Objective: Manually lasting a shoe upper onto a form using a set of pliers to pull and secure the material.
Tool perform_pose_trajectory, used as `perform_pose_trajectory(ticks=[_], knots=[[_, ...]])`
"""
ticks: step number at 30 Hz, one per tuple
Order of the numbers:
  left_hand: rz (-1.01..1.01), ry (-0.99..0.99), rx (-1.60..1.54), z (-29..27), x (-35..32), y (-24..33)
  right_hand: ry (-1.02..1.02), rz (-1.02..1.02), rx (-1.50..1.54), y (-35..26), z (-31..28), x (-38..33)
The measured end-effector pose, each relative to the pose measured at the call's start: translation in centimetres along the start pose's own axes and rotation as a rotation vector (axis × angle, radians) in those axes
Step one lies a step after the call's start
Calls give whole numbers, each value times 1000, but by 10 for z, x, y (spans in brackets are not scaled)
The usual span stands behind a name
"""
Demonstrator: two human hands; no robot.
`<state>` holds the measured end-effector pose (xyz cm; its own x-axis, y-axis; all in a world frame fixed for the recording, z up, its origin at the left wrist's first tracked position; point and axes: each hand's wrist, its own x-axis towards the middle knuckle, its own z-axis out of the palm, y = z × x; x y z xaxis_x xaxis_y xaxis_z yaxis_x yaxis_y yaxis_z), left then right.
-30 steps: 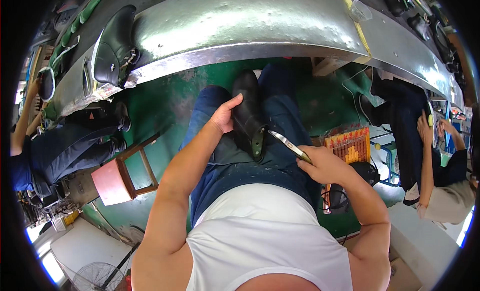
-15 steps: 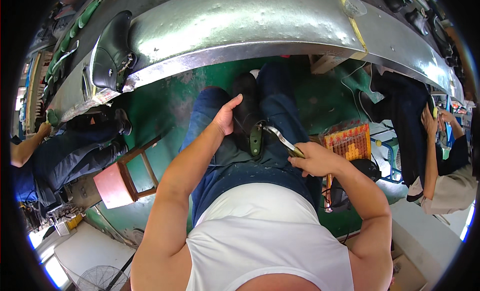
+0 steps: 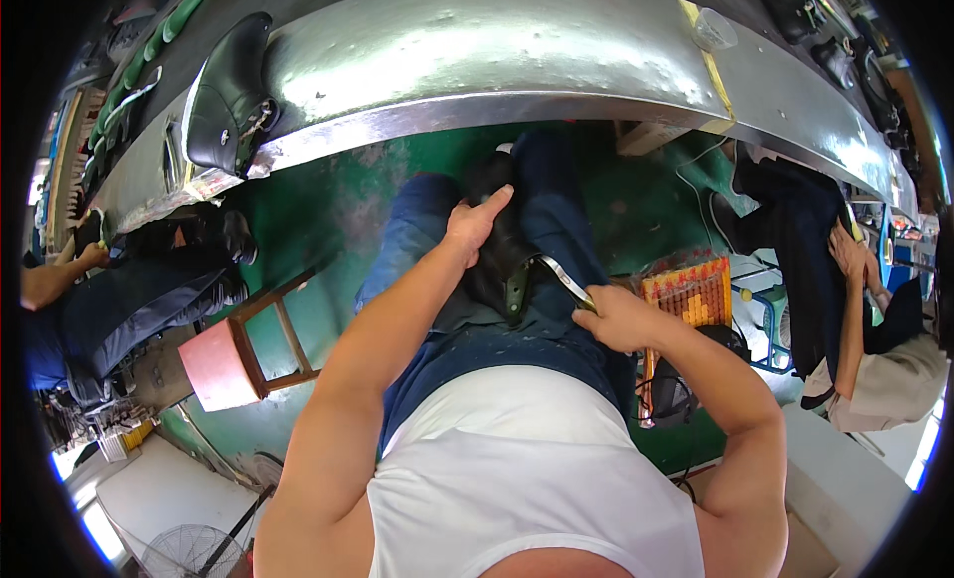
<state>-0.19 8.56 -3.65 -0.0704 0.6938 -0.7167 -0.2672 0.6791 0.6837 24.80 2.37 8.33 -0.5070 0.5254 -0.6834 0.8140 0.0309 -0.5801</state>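
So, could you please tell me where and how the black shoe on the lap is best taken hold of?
Probably best to hold the black shoe around its middle, coming from the left. It lies lengthwise, looks slim enough there to wrap, and the metal tool in the right grip sits to the right, by the green end, so that end should stay free.

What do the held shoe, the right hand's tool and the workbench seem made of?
Held shoe: perhaps leather or imitation, from its smooth black sheen. Curved tool: likely polished steel, given bright reflections. Workbench: apparently sheet metal, silvery, with dents and glare.
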Motion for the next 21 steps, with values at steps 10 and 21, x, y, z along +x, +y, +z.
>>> perform_pose_trajectory(ticks=[10, 21], knots=[[-31, 47, 80, -1, 2, 3, -9, 111, -29, -24, -13, -59], [-209, -163, -122, -22, 21, 8, -27, 83, 285, -11, -14, -36]])
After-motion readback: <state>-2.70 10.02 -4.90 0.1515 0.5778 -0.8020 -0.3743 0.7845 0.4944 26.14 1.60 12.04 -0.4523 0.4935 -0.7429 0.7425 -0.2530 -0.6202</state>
